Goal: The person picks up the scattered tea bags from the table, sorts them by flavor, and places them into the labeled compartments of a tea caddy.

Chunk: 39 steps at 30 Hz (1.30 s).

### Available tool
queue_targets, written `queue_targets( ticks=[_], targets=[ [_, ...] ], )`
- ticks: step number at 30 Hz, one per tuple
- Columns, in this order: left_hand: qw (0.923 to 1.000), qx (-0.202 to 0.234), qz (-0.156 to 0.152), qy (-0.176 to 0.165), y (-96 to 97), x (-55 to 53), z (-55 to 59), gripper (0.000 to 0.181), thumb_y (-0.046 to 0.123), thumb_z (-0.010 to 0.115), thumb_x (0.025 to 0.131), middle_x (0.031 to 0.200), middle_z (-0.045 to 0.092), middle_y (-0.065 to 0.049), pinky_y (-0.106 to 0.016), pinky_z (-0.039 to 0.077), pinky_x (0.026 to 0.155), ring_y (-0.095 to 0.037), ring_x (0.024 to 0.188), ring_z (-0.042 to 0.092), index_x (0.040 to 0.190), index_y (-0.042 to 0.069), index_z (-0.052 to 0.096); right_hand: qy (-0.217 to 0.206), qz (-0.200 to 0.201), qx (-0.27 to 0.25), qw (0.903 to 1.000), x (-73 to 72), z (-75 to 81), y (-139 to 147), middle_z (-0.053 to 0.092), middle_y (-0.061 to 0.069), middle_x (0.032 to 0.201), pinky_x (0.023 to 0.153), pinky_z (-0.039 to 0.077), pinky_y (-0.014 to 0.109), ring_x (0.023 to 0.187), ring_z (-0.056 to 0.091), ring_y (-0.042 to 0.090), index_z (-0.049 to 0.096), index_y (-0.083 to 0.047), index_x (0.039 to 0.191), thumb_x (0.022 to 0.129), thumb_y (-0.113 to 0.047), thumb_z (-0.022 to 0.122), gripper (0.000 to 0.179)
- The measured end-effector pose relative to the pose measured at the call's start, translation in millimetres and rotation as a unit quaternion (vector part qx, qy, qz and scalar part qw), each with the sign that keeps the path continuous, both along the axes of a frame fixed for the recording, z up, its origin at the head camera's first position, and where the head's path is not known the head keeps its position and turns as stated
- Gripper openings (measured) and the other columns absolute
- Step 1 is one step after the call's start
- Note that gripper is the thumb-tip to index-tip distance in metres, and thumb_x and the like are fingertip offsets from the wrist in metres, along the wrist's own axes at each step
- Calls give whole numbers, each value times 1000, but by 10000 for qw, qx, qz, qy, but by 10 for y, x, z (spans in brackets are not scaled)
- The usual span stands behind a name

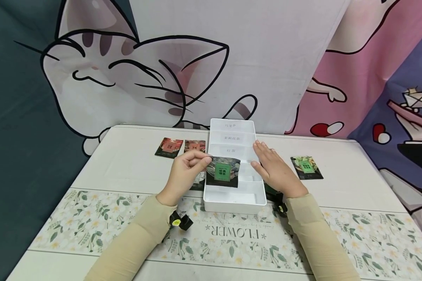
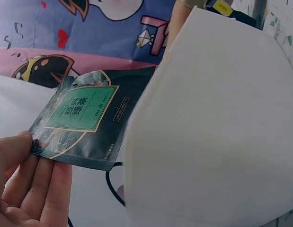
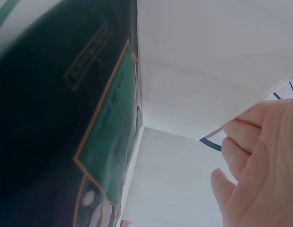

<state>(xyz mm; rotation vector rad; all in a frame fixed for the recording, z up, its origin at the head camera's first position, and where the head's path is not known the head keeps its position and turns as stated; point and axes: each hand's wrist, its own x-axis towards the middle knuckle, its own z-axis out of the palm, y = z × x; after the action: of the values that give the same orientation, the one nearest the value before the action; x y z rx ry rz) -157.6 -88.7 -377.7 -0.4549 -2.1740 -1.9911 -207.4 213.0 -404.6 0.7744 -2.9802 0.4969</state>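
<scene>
My left hand [image 1: 183, 173] pinches the left edge of a dark tea sachet [image 1: 223, 173] with a green label between thumb and fingers. In the head view the sachet overlaps the white divided box [image 1: 235, 208], whose compartments carry handwritten labels at the far end. The left wrist view shows this tea sachet [image 2: 82, 108] face on, beside the box's white wall [image 2: 217, 123]. Along the box's right side, my right hand [image 1: 276, 171] has its fingers extended, fingertips at the rim. Another dark green sachet [image 3: 66, 109] stands large in the right wrist view, mostly hidden by my right hand in the head view.
Two red-labelled sachets [image 1: 168, 147] [image 1: 195, 145] lie left of the box, and a dark sachet [image 1: 197, 186] shows partly behind my left hand. A green-labelled sachet [image 1: 306, 167] lies at the right. A flower-print strip [image 1: 232, 246] crosses the white table; cartoon cloth hangs behind.
</scene>
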Motion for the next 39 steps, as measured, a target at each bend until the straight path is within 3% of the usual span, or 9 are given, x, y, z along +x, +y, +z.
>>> queue_targets(
  ticks=[7,13,19,25,31,39],
  targets=[
    [9998,-173,-58,85,54,2,-85,12,10,70,97,84,75,-14,-23,44,63,-13,65,54,103,0,73,-6,13,-22,10000,-4,-6,3,14,14,169,126,8,52,156,8,31,15,-4,162,110,-47,32,69],
    [9997,-186,-110,-82,92,-11,-148,14,10,72,95,99,77,-12,-27,59,83,-15,88,74,105,0,72,-24,-4,-33,10000,1,0,6,14,14,169,126,9,53,156,8,31,14,-5,162,110,-47,32,69],
    [9994,-252,-217,-58,82,-47,-198,15,8,72,95,102,76,-13,-30,60,87,-21,95,74,108,0,71,-35,-3,-71,10000,0,-2,9,13,13,169,126,9,53,156,8,31,14,-5,162,110,-47,32,69],
    [9969,-736,-271,112,13,-95,-184,13,4,72,94,100,75,-10,-28,60,88,-19,93,73,107,3,72,-53,-2,-75,10000,-7,-4,3,13,13,169,126,10,54,156,7,31,14,-5,162,110,-48,32,70],
    [9856,-1587,-430,396,-76,-109,-114,15,5,73,94,102,75,-5,-25,61,80,-15,88,72,109,8,74,-56,-28,-61,10000,-18,-16,3,12,12,169,126,9,53,156,7,30,13,-6,162,110,-48,33,70],
    [9664,-2279,-688,964,-115,-90,-65,18,0,71,94,111,74,-6,-20,60,80,-18,97,71,110,7,75,-58,-16,-81,9999,-13,-11,4,12,13,169,126,10,54,156,7,30,14,-6,162,110,-47,32,69]
  ],
)
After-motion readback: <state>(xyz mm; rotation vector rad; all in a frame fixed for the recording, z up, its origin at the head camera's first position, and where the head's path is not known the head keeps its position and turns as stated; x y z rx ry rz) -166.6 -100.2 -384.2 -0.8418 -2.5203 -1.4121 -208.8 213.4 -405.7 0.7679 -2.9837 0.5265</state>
